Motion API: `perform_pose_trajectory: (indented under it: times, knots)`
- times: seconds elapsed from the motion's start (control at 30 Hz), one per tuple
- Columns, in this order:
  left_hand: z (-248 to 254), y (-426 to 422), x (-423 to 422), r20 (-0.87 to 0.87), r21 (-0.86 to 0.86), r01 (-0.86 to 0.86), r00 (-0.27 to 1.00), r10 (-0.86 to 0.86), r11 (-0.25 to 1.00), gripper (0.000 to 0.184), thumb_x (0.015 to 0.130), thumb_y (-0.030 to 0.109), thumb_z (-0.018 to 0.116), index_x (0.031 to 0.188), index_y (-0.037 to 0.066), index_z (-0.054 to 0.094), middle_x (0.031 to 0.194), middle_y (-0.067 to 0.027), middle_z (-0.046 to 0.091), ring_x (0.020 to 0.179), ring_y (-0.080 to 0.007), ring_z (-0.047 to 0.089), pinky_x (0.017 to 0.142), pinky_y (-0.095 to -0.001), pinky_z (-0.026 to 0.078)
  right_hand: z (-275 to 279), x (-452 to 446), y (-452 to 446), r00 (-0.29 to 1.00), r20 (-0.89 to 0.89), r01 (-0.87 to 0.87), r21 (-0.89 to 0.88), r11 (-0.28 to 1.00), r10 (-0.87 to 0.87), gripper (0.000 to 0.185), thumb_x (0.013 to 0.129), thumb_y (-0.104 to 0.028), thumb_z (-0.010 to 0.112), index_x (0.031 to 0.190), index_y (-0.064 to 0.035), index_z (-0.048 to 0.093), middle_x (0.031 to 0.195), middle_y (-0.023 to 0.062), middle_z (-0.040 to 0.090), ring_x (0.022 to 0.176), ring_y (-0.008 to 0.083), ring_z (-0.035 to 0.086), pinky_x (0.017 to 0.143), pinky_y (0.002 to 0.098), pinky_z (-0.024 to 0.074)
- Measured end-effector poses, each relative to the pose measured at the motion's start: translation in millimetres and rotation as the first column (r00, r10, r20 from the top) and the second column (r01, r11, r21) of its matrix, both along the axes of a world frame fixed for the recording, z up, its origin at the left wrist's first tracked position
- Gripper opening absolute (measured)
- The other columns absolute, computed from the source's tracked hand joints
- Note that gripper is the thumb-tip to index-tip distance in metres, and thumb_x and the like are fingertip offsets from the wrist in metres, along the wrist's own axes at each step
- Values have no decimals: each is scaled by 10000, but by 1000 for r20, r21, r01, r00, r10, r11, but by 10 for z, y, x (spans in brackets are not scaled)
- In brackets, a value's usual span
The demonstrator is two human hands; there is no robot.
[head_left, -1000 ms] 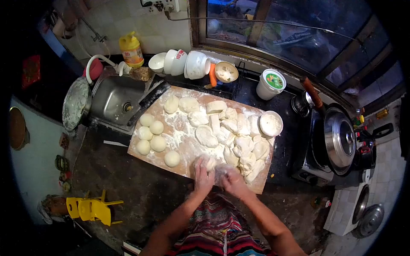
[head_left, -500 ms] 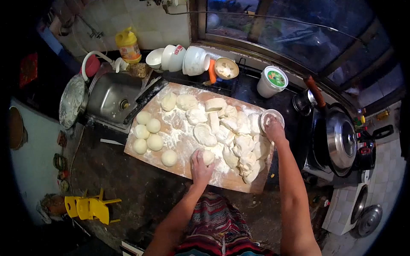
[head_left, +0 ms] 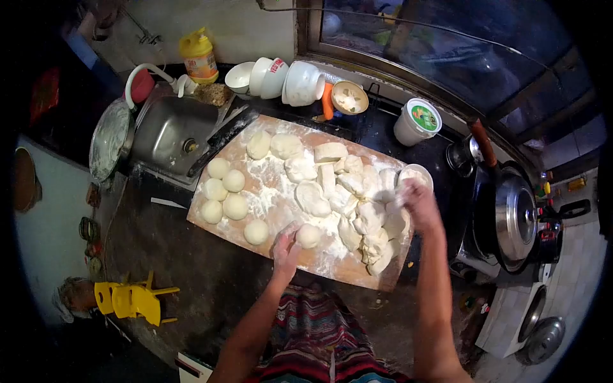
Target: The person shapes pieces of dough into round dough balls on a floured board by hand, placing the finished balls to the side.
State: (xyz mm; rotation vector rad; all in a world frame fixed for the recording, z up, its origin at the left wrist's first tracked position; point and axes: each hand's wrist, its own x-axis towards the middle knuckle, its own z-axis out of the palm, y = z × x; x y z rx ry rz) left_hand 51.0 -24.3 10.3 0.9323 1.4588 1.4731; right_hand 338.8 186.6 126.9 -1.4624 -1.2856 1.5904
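A floured wooden board (head_left: 281, 254) bears several smooth dough balls (head_left: 235, 206) at its left and several uneven dough pieces (head_left: 370, 218) at its right. My left hand (head_left: 287, 247), fingers apart, rests at the board's near edge, beside a round dough ball (head_left: 308, 236). My right hand (head_left: 418, 203) is blurred above the right side of the board, just in front of a white bowl of flour (head_left: 416, 173). Its fingers are smeared by motion, and I cannot make out what they hold.
Behind the board stand stacked white bowls (head_left: 302, 83), a small bowl (head_left: 349, 97) and a lidded white tub (head_left: 417, 122). A metal sink (head_left: 174, 134) lies at the left. At the right, a lidded pan (head_left: 516, 216) sits on the stove. Yellow chairs (head_left: 135, 302) are at the lower left.
My hands were together at the near edge; my right hand went into the flour bowl and has now come slightly out towards me. My left hand has shifted left, uncovering the round ball.
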Motion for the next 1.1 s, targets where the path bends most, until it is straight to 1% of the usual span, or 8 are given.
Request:
perform_pose_trajectory:
  times: [0.1,0.17,0.2,0.3,0.47,0.6,0.8,1.1]
  knots:
    - [118,129,45,-61,-65,-49,997,45,997,389,867,32,494,1249,-42,510,1277,-136,527,1181,-227,514,1043,-341,373,-277,-831,-786,879,304,-431,176,885,368,234,909,-63,525,1118,-80,626,1065,63,642,963,193,601,880,324,472]
    - [135,254,70,-146,-62,-70,987,60,996,354,876,32,470,1213,-45,545,1265,-140,538,1192,-231,504,1053,-343,358,47,-1389,-1217,959,183,-226,22,974,218,231,928,-134,533,1139,-95,619,1110,71,642,1023,173,584,922,306,444]
    - [66,316,72,-205,-21,-80,976,74,997,345,876,30,466,1200,-45,557,1260,-140,543,1202,-234,496,1060,-345,348,-254,-1529,-1413,923,347,-251,215,944,167,270,948,-143,481,1182,-67,591,1157,102,626,1098,200,560,978,319,406]
    - [140,439,178,-251,-16,-154,957,145,988,374,887,87,442,1226,-37,543,1278,-181,528,1226,-279,469,1069,-366,327,-968,-1802,-1825,996,83,-9,464,886,-33,391,969,-184,404,1294,22,475,1213,167,587,1179,267,513,1051,354,339]
    - [29,21,602,-280,-4,-230,934,220,973,483,914,201,435,1322,-57,446,1323,-205,495,1247,-314,442,1086,-389,289,-892,-1738,-1303,916,-397,-64,-4,998,57,519,1024,-398,284,1273,8,492,1259,140,545,1164,233,500,1030,351,354]
    - [-141,228,324,-19,-2,-207,978,207,978,495,945,249,418,1327,-64,440,1357,-210,472,1253,-296,444,1068,-370,311,-711,-1738,-1774,987,-150,-25,214,976,58,505,1020,-373,293,1333,-13,459,1195,90,552,1060,199,527,920,300,404]
    - [274,150,528,-181,132,-272,939,293,953,575,976,355,352,1387,-47,378,1413,-204,408,1318,-320,369,1100,-395,254,-822,-1819,-1566,925,-376,4,135,991,47,539,1009,-394,309,1318,29,436,1282,170,538,1179,239,512,1056,349,334]
    - [375,296,256,-108,-36,-172,980,167,985,564,976,377,351,1356,-35,422,1356,-228,472,1231,-329,475,1049,-391,337,-762,-1825,-1844,992,-123,5,240,971,25,615,977,-488,308,1301,6,480,1311,154,505,1269,266,417,1091,365,260]
